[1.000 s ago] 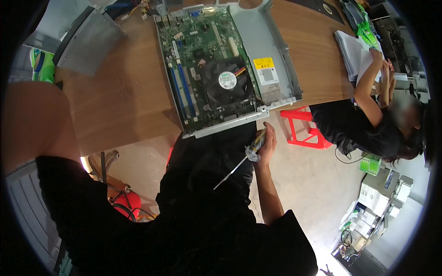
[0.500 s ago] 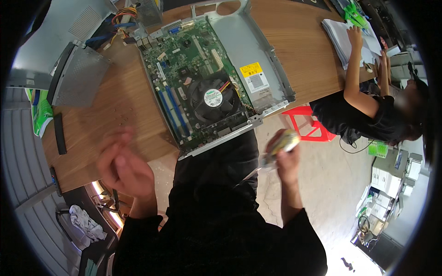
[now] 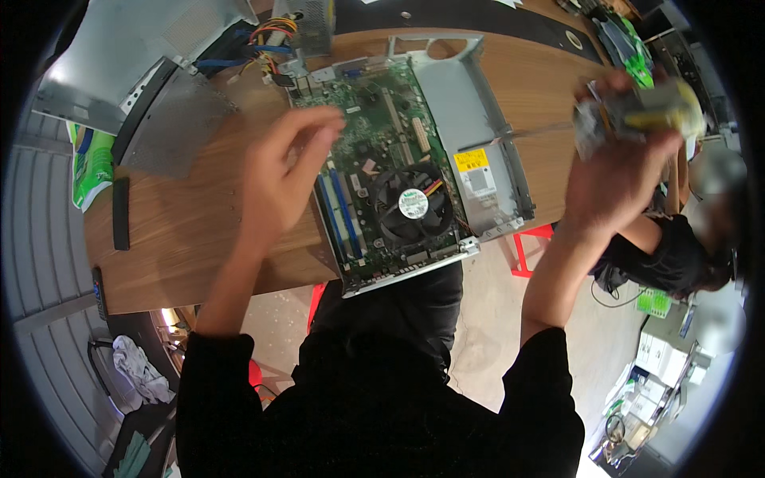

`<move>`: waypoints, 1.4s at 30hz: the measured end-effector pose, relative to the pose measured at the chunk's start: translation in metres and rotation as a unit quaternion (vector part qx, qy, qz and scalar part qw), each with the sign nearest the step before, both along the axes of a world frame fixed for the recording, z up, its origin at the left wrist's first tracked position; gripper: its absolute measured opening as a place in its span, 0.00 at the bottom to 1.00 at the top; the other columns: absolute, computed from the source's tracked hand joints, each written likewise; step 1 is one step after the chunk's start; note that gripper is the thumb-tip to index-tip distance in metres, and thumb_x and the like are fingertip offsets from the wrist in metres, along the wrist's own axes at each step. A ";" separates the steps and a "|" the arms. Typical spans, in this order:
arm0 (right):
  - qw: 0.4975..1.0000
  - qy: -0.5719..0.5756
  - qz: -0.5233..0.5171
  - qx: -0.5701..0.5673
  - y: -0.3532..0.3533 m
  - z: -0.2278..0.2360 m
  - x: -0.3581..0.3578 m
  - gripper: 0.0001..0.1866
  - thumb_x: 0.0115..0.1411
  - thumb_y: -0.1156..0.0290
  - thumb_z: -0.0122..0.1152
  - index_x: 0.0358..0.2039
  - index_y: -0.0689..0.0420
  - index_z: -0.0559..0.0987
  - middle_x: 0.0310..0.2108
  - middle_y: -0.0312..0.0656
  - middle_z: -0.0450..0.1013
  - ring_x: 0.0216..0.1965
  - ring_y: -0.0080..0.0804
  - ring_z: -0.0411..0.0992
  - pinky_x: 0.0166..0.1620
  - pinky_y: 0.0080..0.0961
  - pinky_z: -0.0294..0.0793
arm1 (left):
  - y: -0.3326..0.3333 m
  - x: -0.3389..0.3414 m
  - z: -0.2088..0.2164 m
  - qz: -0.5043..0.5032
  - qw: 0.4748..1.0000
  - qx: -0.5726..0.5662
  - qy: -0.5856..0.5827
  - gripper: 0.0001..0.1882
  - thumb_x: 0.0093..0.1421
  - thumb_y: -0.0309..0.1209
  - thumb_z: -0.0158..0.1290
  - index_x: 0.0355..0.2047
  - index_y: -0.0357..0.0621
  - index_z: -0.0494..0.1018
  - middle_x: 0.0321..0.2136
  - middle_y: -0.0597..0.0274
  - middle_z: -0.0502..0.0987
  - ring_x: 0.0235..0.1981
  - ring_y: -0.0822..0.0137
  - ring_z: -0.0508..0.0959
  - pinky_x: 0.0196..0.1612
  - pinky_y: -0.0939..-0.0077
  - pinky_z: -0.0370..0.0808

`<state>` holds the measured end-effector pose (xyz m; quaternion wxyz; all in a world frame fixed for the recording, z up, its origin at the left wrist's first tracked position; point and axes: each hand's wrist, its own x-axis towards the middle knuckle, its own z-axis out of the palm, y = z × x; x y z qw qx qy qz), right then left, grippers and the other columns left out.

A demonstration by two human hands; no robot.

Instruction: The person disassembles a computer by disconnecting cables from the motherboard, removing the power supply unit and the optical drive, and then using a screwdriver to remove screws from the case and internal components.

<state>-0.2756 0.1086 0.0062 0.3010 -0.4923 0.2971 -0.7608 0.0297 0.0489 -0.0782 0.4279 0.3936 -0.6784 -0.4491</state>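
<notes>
In the middle of the table an open computer chassis (image 3: pixel 454 99) holds a green motherboard (image 3: pixel 374 131) with a black cooling fan (image 3: pixel 413 205) near its front edge. My left hand (image 3: pixel 279 167) is raised over the board's left side, fingers and thumb apart, with nothing seen between them. Off to the right, my right hand (image 3: pixel 613 183) is closed around a yellow-and-grey electric screwdriver (image 3: pixel 657 111), blurred by motion. Its long thin shaft points left, over the chassis's bare metal side. A yellow-and-white label (image 3: pixel 476 171) lies on that metal.
Behind the left hand stand a perforated metal panel (image 3: pixel 183 119) and a bundle of coloured cables (image 3: pixel 273 33). A black strip (image 3: pixel 120 213) lies at the table's left. A person in black (image 3: pixel 665 247) sits at the right, near a red stool (image 3: pixel 526 251).
My right hand has carried the screwdriver up and right, from above the floor to the far right. My left hand has moved up and right to the motherboard, its fingers spreading apart.
</notes>
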 end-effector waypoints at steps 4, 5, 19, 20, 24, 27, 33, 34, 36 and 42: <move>0.991 0.022 0.130 -0.014 -0.088 0.005 0.074 0.32 0.70 0.43 0.45 0.61 0.57 0.64 0.40 0.44 0.71 0.38 0.33 0.69 0.42 0.32 0.68 | -0.050 -0.005 0.019 -0.070 0.995 -0.051 -0.048 0.15 0.68 0.25 0.52 0.53 0.33 0.73 0.45 0.54 0.80 0.48 0.68 0.79 0.55 0.73 0.74; 0.989 0.018 0.147 -0.012 -0.103 0.006 0.094 0.32 0.71 0.42 0.44 0.59 0.58 0.64 0.36 0.43 0.71 0.34 0.30 0.69 0.37 0.29 0.69 | -0.058 -0.008 0.027 -0.104 0.991 -0.060 -0.060 0.16 0.67 0.26 0.53 0.54 0.33 0.73 0.45 0.55 0.81 0.48 0.68 0.80 0.55 0.73 0.74; 0.972 0.122 0.192 -0.059 -0.155 -0.005 0.130 0.30 0.69 0.43 0.51 0.51 0.62 0.70 0.30 0.42 0.74 0.30 0.24 0.72 0.36 0.24 0.72 | -0.094 -0.007 0.041 -0.114 0.976 -0.058 -0.173 0.11 0.62 0.27 0.59 0.41 0.30 0.79 0.29 0.56 0.83 0.34 0.73 0.80 0.40 0.77 0.76; 0.967 0.168 0.172 -0.080 -0.161 -0.007 0.129 0.29 0.68 0.45 0.55 0.50 0.62 0.71 0.32 0.42 0.75 0.32 0.24 0.73 0.38 0.25 0.72 | -0.095 -0.004 0.041 -0.110 0.977 -0.055 -0.176 0.11 0.62 0.27 0.59 0.41 0.30 0.79 0.29 0.56 0.83 0.34 0.73 0.80 0.40 0.77 0.76; 0.977 0.177 0.117 0.000 -0.155 0.001 0.129 0.24 0.61 0.56 0.70 0.47 0.63 0.77 0.36 0.38 0.77 0.37 0.22 0.73 0.43 0.22 0.73 | -0.103 -0.001 0.041 -0.060 0.964 -0.120 -0.229 0.10 0.62 0.28 0.59 0.40 0.33 0.80 0.23 0.53 0.79 0.24 0.73 0.73 0.31 0.74 0.71; 0.967 0.215 0.137 0.020 -0.160 0.003 0.114 0.25 0.61 0.56 0.70 0.48 0.64 0.77 0.37 0.38 0.77 0.37 0.22 0.73 0.41 0.21 0.73 | -0.111 -0.001 0.037 -0.063 0.962 -0.116 -0.239 0.10 0.62 0.28 0.59 0.40 0.34 0.80 0.22 0.52 0.78 0.22 0.71 0.70 0.29 0.72 0.70; 0.970 0.170 0.172 -0.023 -0.162 0.000 0.114 0.23 0.61 0.59 0.70 0.47 0.65 0.77 0.35 0.37 0.76 0.36 0.22 0.73 0.40 0.20 0.72 | -0.114 -0.010 0.026 -0.080 0.966 -0.124 -0.214 0.10 0.62 0.27 0.59 0.42 0.36 0.80 0.25 0.51 0.80 0.23 0.66 0.75 0.31 0.70 0.71; 0.954 0.160 0.253 0.008 -0.155 0.017 0.112 0.24 0.62 0.60 0.69 0.49 0.66 0.75 0.35 0.38 0.76 0.36 0.22 0.73 0.40 0.21 0.72 | -0.113 -0.010 0.028 -0.080 0.962 -0.142 -0.218 0.10 0.62 0.27 0.58 0.42 0.36 0.80 0.27 0.51 0.82 0.25 0.65 0.78 0.32 0.70 0.73; 0.937 0.152 0.311 0.044 -0.147 0.027 0.103 0.24 0.63 0.62 0.68 0.51 0.66 0.74 0.36 0.39 0.75 0.36 0.23 0.72 0.40 0.21 0.72 | -0.116 -0.019 0.025 -0.112 0.962 -0.131 -0.214 0.11 0.62 0.27 0.58 0.43 0.37 0.80 0.30 0.51 0.83 0.27 0.65 0.80 0.34 0.70 0.74; 0.973 0.200 0.108 -0.037 -0.140 -0.009 0.101 0.29 0.65 0.61 0.64 0.58 0.65 0.66 0.39 0.43 0.74 0.37 0.25 0.73 0.40 0.22 0.73 | -0.103 -0.027 0.022 -0.149 0.954 -0.121 -0.229 0.11 0.62 0.28 0.58 0.43 0.37 0.80 0.34 0.53 0.84 0.32 0.62 0.83 0.38 0.71 0.76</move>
